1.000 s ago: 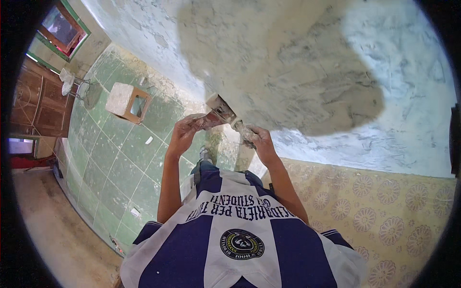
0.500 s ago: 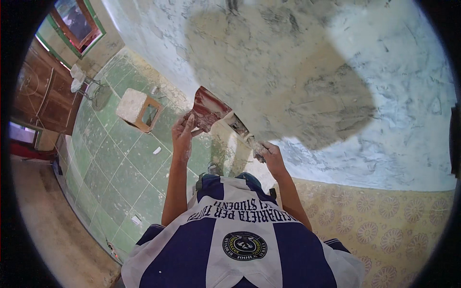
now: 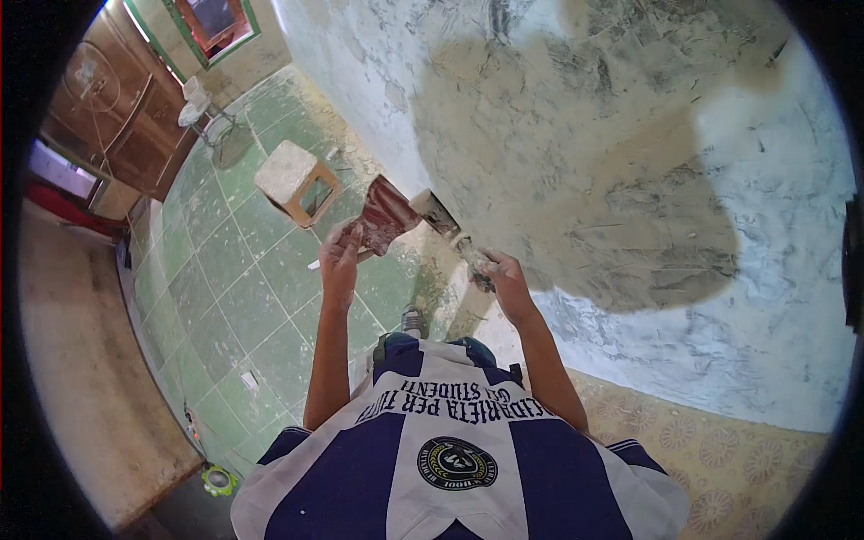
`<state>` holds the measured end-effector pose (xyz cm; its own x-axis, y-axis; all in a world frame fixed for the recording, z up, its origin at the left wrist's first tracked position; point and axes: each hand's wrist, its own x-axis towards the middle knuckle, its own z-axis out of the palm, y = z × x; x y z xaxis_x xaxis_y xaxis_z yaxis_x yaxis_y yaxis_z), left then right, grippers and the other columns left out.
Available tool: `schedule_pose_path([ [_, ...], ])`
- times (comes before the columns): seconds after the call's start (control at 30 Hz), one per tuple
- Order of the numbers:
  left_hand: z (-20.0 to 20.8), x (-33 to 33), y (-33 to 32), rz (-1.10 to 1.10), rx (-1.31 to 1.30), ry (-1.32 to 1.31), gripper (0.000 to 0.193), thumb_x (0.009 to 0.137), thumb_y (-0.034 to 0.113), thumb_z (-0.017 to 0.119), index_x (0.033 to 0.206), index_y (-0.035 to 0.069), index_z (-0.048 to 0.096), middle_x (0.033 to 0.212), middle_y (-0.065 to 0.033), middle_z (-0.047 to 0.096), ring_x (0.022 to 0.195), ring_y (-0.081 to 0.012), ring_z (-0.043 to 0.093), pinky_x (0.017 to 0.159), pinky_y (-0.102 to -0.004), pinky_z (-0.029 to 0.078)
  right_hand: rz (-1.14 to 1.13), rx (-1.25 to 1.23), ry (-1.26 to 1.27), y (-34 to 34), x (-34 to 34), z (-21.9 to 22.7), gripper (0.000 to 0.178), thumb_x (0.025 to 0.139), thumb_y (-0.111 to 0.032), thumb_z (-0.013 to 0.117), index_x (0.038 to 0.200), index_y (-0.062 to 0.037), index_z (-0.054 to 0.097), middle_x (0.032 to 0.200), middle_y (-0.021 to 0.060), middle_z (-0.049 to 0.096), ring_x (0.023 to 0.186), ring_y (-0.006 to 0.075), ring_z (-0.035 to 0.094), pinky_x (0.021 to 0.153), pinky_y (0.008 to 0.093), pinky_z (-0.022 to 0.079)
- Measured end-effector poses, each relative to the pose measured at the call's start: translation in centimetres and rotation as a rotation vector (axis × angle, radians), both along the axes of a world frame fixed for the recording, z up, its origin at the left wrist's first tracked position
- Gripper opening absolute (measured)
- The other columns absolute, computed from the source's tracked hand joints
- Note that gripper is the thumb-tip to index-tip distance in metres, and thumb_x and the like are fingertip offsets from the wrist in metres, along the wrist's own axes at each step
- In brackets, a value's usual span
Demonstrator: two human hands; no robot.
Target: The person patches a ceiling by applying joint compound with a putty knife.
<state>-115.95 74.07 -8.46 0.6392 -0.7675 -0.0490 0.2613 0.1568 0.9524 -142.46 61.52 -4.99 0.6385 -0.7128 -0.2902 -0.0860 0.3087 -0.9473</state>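
Left hand (image 3: pixel 340 261) is closed around the handle of a reddish plaster board (image 3: pixel 385 214), which tilts just above it. Beside it, the right hand (image 3: pixel 502 274) grips a putty knife (image 3: pixel 441 216) whose blade touches the board's edge. Beyond both rises the patched grey wall (image 3: pixel 576 162); farther left, a wooden stool (image 3: pixel 295 180) stands on green tiles.
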Motion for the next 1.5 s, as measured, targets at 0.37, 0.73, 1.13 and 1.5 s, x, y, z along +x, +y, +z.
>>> schedule_pose_path([
  [0.37,0.8,-7.2,1.9,-0.063,0.099,-0.300,0.018,0.096,0.005,0.055,0.110,-0.003,0.063,0.102,-0.0067,0.068,0.093,-0.0145,0.063,0.088,-0.0318,0.052,0.151,0.010,0.025,-1.2,-6.1,-1.9,0.036,0.091,-0.017,0.055,0.118,0.0052,0.060,0.089,0.0044,0.064,0.075,0.0095,0.058,0.067,0.0241,0.046],
  [0.73,3.9,-16.1,3.8,0.091,0.136,0.083,0.022,0.096,0.012,0.055,0.115,0.001,0.060,0.096,-0.0062,0.069,0.076,-0.0133,0.067,0.061,-0.0263,0.054,0.291,-0.088,-0.126,-2.6,-11.1,1.8,0.042,0.086,-0.008,0.065,0.126,0.0011,0.054,0.110,0.0074,0.062,0.094,0.0125,0.060,0.085,0.0272,0.049],
  [1.13,3.9,-20.3,7.1,0.170,-0.279,0.525,0.033,0.096,0.007,0.048,0.126,-0.007,0.051,0.118,-0.0146,0.064,0.105,-0.0201,0.064,0.091,-0.0306,0.051,0.352,-0.486,0.148,-1.8,-16.4,-1.9,0.041,0.077,-0.010,0.075,0.116,-0.0047,0.064,0.105,0.0106,0.065,0.093,0.0180,0.061,0.085,0.0312,0.048],
  [1.5,7.5,-14.6,9.8,0.390,-0.253,0.255,0.024,0.097,0.017,0.056,0.117,0.004,0.060,0.105,-0.0062,0.067,0.091,-0.0172,0.067,0.079,-0.0352,0.055,0.217,-0.430,0.141,0.1,-14.5,-3.7,0.039,0.079,-0.014,0.070,0.113,0.0032,0.063,0.098,0.0125,0.067,0.090,0.0182,0.062,0.084,0.0304,0.048],
])
